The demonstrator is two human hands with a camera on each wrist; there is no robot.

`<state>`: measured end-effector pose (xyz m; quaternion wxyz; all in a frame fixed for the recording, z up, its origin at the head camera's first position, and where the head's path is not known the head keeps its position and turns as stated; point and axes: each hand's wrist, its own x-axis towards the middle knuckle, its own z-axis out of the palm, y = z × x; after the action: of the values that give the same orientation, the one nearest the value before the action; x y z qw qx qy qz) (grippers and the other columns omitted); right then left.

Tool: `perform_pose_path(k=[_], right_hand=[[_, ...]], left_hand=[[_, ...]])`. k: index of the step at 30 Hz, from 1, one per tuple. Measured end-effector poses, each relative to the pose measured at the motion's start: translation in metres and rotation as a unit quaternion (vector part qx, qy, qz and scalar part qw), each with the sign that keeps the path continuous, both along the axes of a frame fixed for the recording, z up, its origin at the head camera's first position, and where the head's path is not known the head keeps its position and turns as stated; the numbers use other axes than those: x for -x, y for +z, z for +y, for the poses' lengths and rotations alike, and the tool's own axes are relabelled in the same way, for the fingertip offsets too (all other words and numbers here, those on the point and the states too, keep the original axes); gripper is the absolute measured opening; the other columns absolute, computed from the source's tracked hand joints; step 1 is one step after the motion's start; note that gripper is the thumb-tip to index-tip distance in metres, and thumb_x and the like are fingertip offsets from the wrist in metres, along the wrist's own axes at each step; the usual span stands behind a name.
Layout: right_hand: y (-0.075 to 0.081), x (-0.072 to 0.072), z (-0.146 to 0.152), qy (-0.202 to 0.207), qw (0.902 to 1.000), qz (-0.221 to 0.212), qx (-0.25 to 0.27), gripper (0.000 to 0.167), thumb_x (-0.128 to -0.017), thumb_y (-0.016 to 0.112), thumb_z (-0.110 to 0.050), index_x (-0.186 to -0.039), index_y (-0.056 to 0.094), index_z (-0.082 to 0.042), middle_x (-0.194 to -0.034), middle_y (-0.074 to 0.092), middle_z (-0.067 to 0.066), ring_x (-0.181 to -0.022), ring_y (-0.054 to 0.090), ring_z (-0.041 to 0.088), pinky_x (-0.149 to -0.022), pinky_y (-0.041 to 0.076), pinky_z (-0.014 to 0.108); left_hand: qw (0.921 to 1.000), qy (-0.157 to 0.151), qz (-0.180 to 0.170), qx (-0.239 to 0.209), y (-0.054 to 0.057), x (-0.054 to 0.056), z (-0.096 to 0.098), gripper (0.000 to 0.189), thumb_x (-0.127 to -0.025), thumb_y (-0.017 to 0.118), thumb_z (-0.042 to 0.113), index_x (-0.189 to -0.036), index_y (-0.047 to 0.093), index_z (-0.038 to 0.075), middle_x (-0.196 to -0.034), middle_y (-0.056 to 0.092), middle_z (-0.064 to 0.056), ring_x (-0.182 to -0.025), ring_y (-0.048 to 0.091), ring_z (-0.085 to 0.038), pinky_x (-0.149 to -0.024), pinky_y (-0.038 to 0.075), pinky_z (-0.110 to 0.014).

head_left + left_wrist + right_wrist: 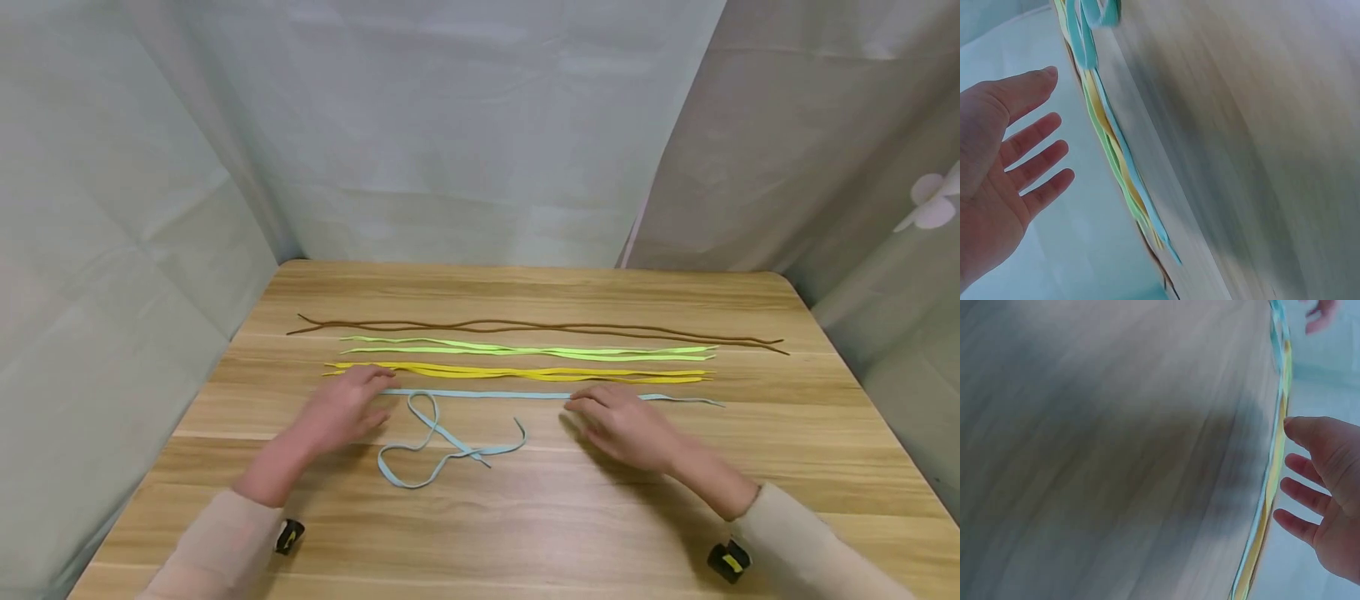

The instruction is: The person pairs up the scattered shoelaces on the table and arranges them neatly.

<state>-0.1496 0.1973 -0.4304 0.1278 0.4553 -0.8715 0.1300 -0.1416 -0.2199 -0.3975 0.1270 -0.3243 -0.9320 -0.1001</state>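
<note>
A light blue shoelace (480, 394) lies stretched out straight across the wooden table. My left hand (345, 408) hovers by its left end, with fingers spread and relaxed. Further right, my right hand (626, 425) is over the same lace, fingertips right at it and hiding a short stretch. Both wrist views show extended fingers and thumbs with nothing between them. A second light blue shoelace (447, 435) lies loosely looped on the near side, between the hands. Just beyond the straight blue lace run yellow shoelaces (525, 374), partly overlapped by the left fingers.
Behind the yellow ones lie neon green shoelaces (525, 351), then brown laces (487, 322) farthest back, all roughly parallel. Pale curtains (450, 150) hang around the table (525, 542). Each sleeve has a small black device near the wrist.
</note>
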Motion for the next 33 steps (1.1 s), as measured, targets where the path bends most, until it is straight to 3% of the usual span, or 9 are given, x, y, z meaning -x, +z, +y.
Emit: perform_pose_path(k=[6, 12, 18, 23, 33], right_hand=[[-0.007, -0.006, -0.032, 0.04, 0.999, -0.015, -0.01, 0.04, -0.079, 0.068, -0.017, -0.118, 0.059, -0.013, -0.119, 0.057, 0.002, -0.11, 0.054, 0.019, -0.089, 0.046, 0.038], [-0.011, -0.009, -0.054, 0.068, 0.9976, 0.005, 0.013, 0.036, -0.079, 0.069, -0.017, -0.114, 0.061, -0.015, -0.118, 0.058, 0.001, -0.111, 0.053, 0.019, -0.086, 0.047, 0.039], [-0.012, -0.011, -0.066, 0.072, 0.9973, 0.016, -0.004, 0.02, -0.083, 0.065, -0.018, -0.103, 0.063, -0.018, -0.11, 0.06, -0.003, -0.107, 0.054, 0.018, -0.083, 0.047, 0.037], [-0.013, -0.011, -0.073, 0.069, 0.997, 0.03, -0.018, 0.01, -0.084, 0.064, -0.017, -0.094, 0.063, -0.02, -0.099, 0.059, -0.005, -0.1, 0.054, 0.015, -0.084, 0.045, 0.033], [-0.008, -0.011, -0.079, 0.066, 0.9957, 0.062, -0.018, 0.005, -0.084, 0.064, -0.019, -0.086, 0.06, -0.02, -0.086, 0.055, -0.008, -0.088, 0.053, 0.013, -0.078, 0.044, 0.03]], left_hand=[[0.9995, -0.017, -0.024, -0.008, -0.002, -0.002, 0.017, 0.04, -0.072, 0.077, 0.015, -0.108, 0.064, 0.005, -0.114, 0.06, -0.013, -0.104, 0.057, -0.03, -0.087, 0.047, -0.045], [0.9984, -0.043, -0.035, -0.012, -0.005, -0.002, 0.032, 0.036, -0.072, 0.076, 0.014, -0.105, 0.065, 0.007, -0.114, 0.06, -0.011, -0.107, 0.055, -0.028, -0.089, 0.045, -0.044], [0.9972, -0.067, -0.031, 0.007, -0.008, -0.002, 0.045, 0.034, -0.072, 0.076, 0.015, -0.104, 0.066, 0.009, -0.112, 0.06, -0.007, -0.108, 0.053, -0.028, -0.094, 0.041, -0.044], [0.9954, -0.089, -0.026, 0.024, -0.009, -0.003, 0.058, 0.031, -0.072, 0.076, 0.014, -0.101, 0.066, 0.01, -0.112, 0.06, -0.006, -0.106, 0.054, -0.028, -0.091, 0.043, -0.044], [0.9903, -0.116, -0.03, 0.069, -0.011, -0.004, 0.076, 0.025, -0.071, 0.076, 0.017, -0.095, 0.067, 0.015, -0.101, 0.06, -0.001, -0.096, 0.054, -0.02, -0.084, 0.046, -0.037]])
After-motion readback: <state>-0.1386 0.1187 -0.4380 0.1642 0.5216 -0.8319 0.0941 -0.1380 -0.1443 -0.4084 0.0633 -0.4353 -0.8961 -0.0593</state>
